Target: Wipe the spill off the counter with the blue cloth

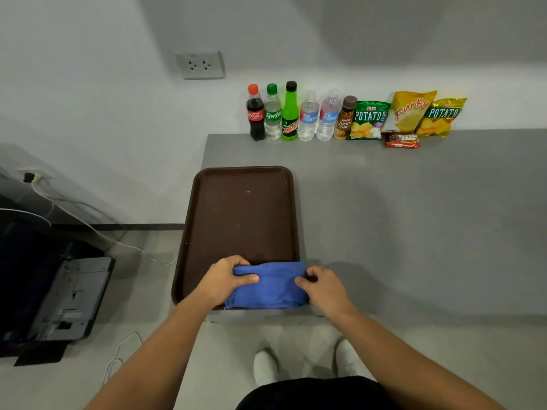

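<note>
Down at the near edge of the grey surface (414,232), both hands grasp the folded blue cloth (269,287) from opposite ends. The left hand (225,278) curls its fingers over the cloth's far left corner with the thumb lying across the top, and the right hand (322,284) pinches the right edge between thumb and bent fingers. The cloth lies on the near right corner of a dark brown tray (236,214), its near hem reaching the tray's front rim and its right side at the tray's right rim. The tray sits lengthwise at the left end of the surface, its left rim at or slightly past that end; whether it overhangs cannot be told. No spill can be made out on the surface from this view. Well beyond the tray, a row stands against the wall: a Coca-Cola bottle (255,113), a Sprite bottle (272,112), a Mountain Dew bottle (289,112), two clear water bottles (318,116), and a small brown drink bottle (344,118). Just to the right are three bags of chips (410,113), with a red snack pack (402,140) lying in front of them. A double wall outlet (199,65) is mounted above and left of the bottles. Below the surface, pale shoes (265,366) stand on the floor, and a dark case (53,297) with white cables lies to the left.
</note>
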Motion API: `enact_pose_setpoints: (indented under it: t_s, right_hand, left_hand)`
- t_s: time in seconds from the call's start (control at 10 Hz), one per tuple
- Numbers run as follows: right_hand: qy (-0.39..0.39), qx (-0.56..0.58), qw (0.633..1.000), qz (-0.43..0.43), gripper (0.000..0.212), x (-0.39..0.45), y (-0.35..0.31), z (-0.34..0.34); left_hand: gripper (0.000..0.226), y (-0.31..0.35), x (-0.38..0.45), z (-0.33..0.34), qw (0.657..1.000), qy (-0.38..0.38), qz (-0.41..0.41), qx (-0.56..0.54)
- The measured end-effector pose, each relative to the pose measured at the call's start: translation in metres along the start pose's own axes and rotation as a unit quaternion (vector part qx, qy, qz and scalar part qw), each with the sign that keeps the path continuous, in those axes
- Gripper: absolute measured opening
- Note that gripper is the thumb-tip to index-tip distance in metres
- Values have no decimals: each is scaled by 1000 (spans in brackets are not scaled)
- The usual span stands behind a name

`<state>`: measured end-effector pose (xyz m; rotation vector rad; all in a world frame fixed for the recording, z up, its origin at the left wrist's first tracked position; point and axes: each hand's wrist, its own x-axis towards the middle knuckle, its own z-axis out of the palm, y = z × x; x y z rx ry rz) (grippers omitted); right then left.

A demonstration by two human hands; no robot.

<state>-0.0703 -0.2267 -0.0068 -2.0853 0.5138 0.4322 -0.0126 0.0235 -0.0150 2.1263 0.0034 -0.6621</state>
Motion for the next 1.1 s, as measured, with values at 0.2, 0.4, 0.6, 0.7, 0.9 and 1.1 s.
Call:
enact_pose_setpoints:
  t_s: [0.2, 0.4, 0.6, 0.7, 0.9, 1.1]
  right_hand:
    - [29, -56, 998, -16, 19, -3, -3, 17]
    - [35, -101, 994, -21, 22, -3, -5, 21]
    - [43, -165, 984, -45, 24, 0, -3, 24]
    - [57, -238, 965, -89, 33, -2, -1, 26]
    - [55, -335, 927, -161, 36, -4, 1, 22]
    - [93, -305, 932, -174, 36, 1, -4, -6]
  left_hand:
    - [28, -11, 1, -2, 999, 24, -3, 39]
    - [31, -17, 0, 3, 994, 45, 10, 96]
    - [31, -17, -2, 6, 984, 72, 56, 156]
    - [39, -18, -5, 7, 975, 96, 60, 194]
    - [58, -17, -11, 10, 964, 119, 52, 234]
    - [37, 16, -8, 13, 941, 182, 148, 245]
